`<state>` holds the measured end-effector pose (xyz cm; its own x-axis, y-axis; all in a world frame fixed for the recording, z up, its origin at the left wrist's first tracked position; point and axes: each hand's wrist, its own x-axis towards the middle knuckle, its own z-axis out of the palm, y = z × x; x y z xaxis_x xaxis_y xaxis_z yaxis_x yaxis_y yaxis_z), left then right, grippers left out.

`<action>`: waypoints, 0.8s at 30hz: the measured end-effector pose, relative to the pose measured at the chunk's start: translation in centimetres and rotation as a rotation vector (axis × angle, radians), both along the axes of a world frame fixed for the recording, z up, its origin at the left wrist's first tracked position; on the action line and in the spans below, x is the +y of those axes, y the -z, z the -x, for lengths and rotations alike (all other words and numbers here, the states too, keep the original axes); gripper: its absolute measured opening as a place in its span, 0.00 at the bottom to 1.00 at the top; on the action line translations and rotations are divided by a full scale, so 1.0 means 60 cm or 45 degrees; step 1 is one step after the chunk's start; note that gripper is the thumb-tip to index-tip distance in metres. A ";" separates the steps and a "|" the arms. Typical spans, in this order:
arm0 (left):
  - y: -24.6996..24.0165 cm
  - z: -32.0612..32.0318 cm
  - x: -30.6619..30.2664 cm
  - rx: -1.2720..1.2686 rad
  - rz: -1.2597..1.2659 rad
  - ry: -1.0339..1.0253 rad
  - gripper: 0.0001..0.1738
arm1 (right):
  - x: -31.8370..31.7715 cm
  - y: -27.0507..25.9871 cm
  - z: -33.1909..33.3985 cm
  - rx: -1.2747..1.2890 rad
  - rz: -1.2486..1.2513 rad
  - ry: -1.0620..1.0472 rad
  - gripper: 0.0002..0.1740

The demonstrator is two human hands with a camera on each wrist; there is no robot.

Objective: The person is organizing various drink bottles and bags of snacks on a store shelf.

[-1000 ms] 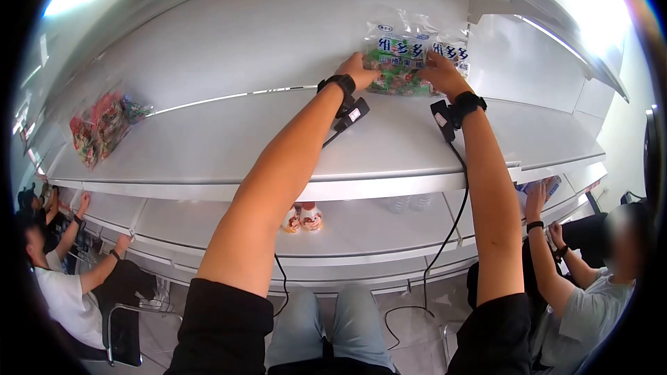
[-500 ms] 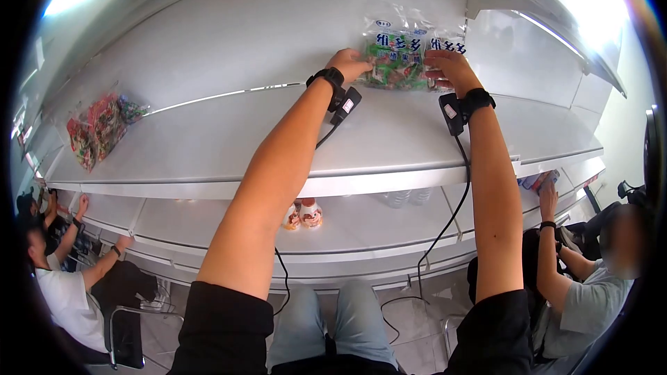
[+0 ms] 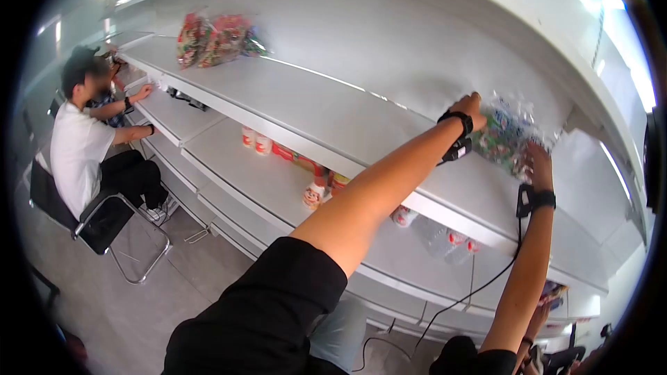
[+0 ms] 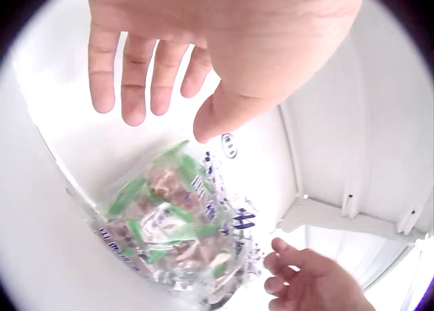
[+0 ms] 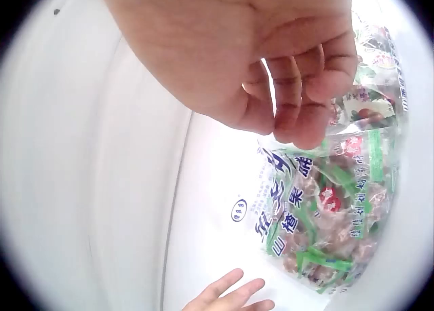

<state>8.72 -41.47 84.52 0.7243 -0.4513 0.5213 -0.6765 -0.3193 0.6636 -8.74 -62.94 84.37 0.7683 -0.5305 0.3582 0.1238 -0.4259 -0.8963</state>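
Observation:
Clear plastic candy bags (image 3: 501, 137) with blue lettering and green-wrapped sweets lean against the back panel of the upper shelf, blurred in the head view. My left hand (image 3: 468, 110) is just left of them. Its fingers (image 4: 134, 87) are spread and nearly straight above the near bag (image 4: 180, 223) in the left wrist view, holding nothing. At the bags' right side is my right hand (image 3: 539, 165), its fingers (image 5: 288, 114) loosely bent. In the right wrist view those fingertips overlap the top of one candy bag (image 5: 325, 216), with a second candy bag (image 5: 371, 73) beside it.
More candy bags (image 3: 224, 40) stand far left on the upper shelf (image 3: 313, 107). White bottles (image 3: 314, 194) and clear plastic bottles (image 3: 441, 239) stand on the shelf below. A seated person (image 3: 87, 132) works at the left. A cable (image 3: 479, 288) hangs from my right wrist.
The head view has swung left and tilted, so the bags now appear farther right. My right hand's fingers, earlier over the right bag's front, are now at its right side.

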 end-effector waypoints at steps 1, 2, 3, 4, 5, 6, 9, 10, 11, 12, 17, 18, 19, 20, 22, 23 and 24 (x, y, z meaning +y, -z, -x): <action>-0.015 -0.003 0.017 0.027 -0.026 0.012 0.39 | 0.000 -0.003 -0.004 0.010 -0.049 0.009 0.18; -0.023 -0.014 0.039 0.039 0.046 0.042 0.37 | 0.000 -0.006 -0.007 0.000 -0.058 -0.028 0.18; -0.031 -0.034 0.065 -0.016 0.049 0.006 0.36 | 0.002 -0.007 -0.008 -0.004 -0.069 -0.062 0.18; -0.046 -0.059 0.104 -0.074 0.053 -0.027 0.34 | 0.007 -0.008 -0.001 -0.011 -0.079 -0.094 0.18; -0.060 -0.090 0.144 -0.123 0.052 -0.058 0.33 | 0.009 -0.008 -0.004 -0.012 -0.092 -0.113 0.18; -0.074 -0.118 0.201 -0.131 0.111 -0.110 0.31 | 0.010 -0.011 -0.006 -0.014 -0.103 -0.128 0.18; -0.090 -0.185 0.414 -0.393 0.322 -0.506 0.34 | 0.017 -0.012 -0.008 -0.013 -0.134 -0.119 0.17; -0.096 -0.183 0.494 -0.433 0.356 -0.691 0.35 | 0.020 -0.012 -0.008 -0.016 -0.138 -0.110 0.17; -0.090 -0.228 0.570 -0.715 0.316 -0.989 0.36 | 0.023 -0.012 -0.007 -0.018 -0.144 -0.099 0.17; -0.092 -0.208 0.648 -0.770 0.277 -1.222 0.36 | 0.031 -0.013 -0.006 -0.032 -0.166 -0.088 0.16; -0.047 -0.223 0.921 -0.546 0.453 -1.624 0.38 | 0.045 -0.008 -0.014 -0.043 -0.042 -0.090 0.18; -0.025 -0.252 0.958 -0.505 0.452 -1.545 0.38 | 0.054 -0.009 -0.016 -0.037 -0.003 -0.080 0.19; -0.013 -0.268 0.982 -0.462 0.451 -1.466 0.38 | 0.072 -0.016 -0.017 -0.014 0.084 -0.086 0.19; -0.009 -0.269 0.995 -0.319 0.344 -1.374 0.38 | 0.104 -0.027 -0.020 0.012 0.171 -0.094 0.19; 0.004 -0.266 1.010 -0.039 0.130 -1.177 0.37 | 0.168 -0.047 -0.042 0.049 0.274 -0.138 0.18; 0.010 -0.272 1.014 -0.090 0.121 -1.156 0.35 | 0.223 -0.063 -0.048 0.046 0.280 -0.194 0.18; 0.019 -0.279 1.014 -0.139 0.114 -1.134 0.33 | 0.288 -0.081 -0.047 0.045 0.287 -0.249 0.17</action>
<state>25.43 19.36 83.40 0.7306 0.2991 0.6137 -0.2637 -0.7055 0.6578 -5.90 -45.66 89.21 0.8622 -0.2815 0.4212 0.1934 -0.5856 -0.7872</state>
